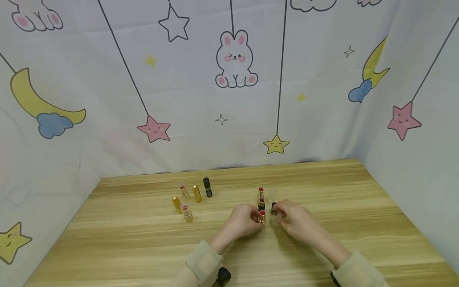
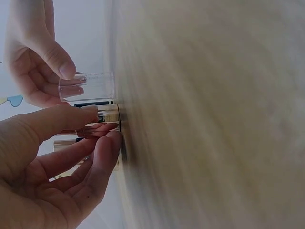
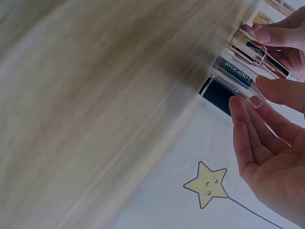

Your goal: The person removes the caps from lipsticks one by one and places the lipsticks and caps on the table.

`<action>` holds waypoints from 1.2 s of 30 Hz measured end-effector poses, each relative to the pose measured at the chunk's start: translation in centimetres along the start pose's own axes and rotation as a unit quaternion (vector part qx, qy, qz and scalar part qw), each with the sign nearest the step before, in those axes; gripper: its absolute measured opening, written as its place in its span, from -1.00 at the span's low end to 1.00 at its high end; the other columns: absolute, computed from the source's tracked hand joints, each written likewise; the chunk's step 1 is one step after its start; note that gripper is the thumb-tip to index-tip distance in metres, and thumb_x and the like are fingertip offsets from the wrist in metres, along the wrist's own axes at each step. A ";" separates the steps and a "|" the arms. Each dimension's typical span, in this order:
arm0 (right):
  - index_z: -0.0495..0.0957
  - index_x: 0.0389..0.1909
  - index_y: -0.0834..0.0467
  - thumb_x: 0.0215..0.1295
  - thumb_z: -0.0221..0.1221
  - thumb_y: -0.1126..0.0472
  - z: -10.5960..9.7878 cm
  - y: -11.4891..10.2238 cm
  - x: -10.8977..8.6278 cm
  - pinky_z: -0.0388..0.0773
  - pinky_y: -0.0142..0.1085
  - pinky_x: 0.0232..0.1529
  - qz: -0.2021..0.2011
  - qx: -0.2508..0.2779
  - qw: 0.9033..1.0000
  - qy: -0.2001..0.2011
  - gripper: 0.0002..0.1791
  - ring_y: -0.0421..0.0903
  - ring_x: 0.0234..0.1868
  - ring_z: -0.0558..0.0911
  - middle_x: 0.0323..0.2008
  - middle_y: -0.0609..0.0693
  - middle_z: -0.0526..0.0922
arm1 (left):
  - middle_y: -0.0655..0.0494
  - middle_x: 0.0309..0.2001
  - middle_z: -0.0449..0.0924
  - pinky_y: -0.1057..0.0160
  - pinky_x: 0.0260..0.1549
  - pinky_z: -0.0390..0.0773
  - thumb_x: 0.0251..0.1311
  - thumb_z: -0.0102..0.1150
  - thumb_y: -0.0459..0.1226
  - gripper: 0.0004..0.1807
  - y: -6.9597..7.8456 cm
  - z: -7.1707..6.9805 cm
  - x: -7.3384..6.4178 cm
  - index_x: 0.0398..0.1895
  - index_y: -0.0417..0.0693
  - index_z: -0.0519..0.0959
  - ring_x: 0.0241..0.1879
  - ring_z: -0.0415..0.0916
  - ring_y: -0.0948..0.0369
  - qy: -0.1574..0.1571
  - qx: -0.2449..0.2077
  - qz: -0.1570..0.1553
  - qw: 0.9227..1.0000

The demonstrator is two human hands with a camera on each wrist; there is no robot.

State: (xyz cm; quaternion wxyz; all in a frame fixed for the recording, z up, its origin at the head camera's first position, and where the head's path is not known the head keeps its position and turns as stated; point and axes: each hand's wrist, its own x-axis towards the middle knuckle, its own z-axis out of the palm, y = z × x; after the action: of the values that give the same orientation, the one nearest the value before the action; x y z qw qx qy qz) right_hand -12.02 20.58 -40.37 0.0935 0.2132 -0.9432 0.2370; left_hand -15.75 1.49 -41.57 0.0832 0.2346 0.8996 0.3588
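Three uncapped red lipsticks stand in a row on the table. My left hand (image 1: 244, 220) pinches the gold base of the nearest lipstick (image 1: 262, 217) between thumb and fingers, low against the tabletop. Behind it are a lipstick with a black base (image 1: 261, 204) and a farther gold lipstick (image 1: 260, 193). Just right of the row, my right hand (image 1: 297, 221) holds a clear cap (image 2: 97, 87) by its upper end, thumb on one side and fingers on the other. Beside that cap is a black cap (image 3: 217, 97), partly covered by the right fingers in the head view. Another clear cap (image 1: 272, 194) stands farther back.
To the left, two gold bullet-shaped tubes (image 1: 197, 193), a black tube (image 1: 207, 187) and two gold lipsticks under clear caps (image 1: 188, 213) stand grouped on the wooden table (image 1: 125, 243). A patterned curtain (image 1: 193, 95) hangs behind the table and along its sides.
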 end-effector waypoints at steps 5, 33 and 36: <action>0.58 -0.20 0.13 0.02 0.34 0.37 0.0 0.1 -0.1 0.54 -0.36 -0.34 -0.004 -0.007 1.000 0.007 -0.71 -0.18 -0.33 0.59 -0.35 -0.05 0.62 | 0.15 -0.58 0.61 0.44 -0.54 0.40 -0.12 0.43 -0.34 -0.89 0.0 0.0 0.0 -0.53 -0.16 0.66 -0.58 0.36 0.39 0.000 -0.004 -0.007 1.000; 0.64 -0.27 0.05 0.25 0.22 0.17 -1.0 -2.2 1.4 0.56 -0.23 -0.28 0.077 -0.011 0.995 0.061 -0.92 -0.19 -0.27 0.62 -0.35 -0.14 0.67 | 0.03 -0.40 0.61 0.30 -0.43 0.43 -0.09 0.38 -0.33 -0.76 -0.7 -2.2 -2.2 -0.29 -0.22 0.65 -0.42 0.44 0.24 0.023 0.000 -0.064 0.998; 0.64 -0.21 0.08 0.23 0.24 0.16 -1.1 -2.7 1.8 0.57 -0.18 -0.24 0.071 -0.016 0.995 0.066 -0.86 -0.14 -0.23 0.64 -0.30 -0.08 0.69 | 0.05 -0.39 0.61 0.30 -0.41 0.43 -0.07 0.37 -0.31 -0.76 -0.9 -2.5 -2.5 -0.27 -0.20 0.66 -0.41 0.44 0.24 0.031 0.005 -0.067 0.997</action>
State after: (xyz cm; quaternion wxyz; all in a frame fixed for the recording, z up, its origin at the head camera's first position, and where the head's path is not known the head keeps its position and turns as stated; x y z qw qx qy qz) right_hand -12.31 18.32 -37.80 0.1419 0.1285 -0.9513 0.2415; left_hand -14.69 -1.78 -40.40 0.0778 0.1634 0.9173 0.3547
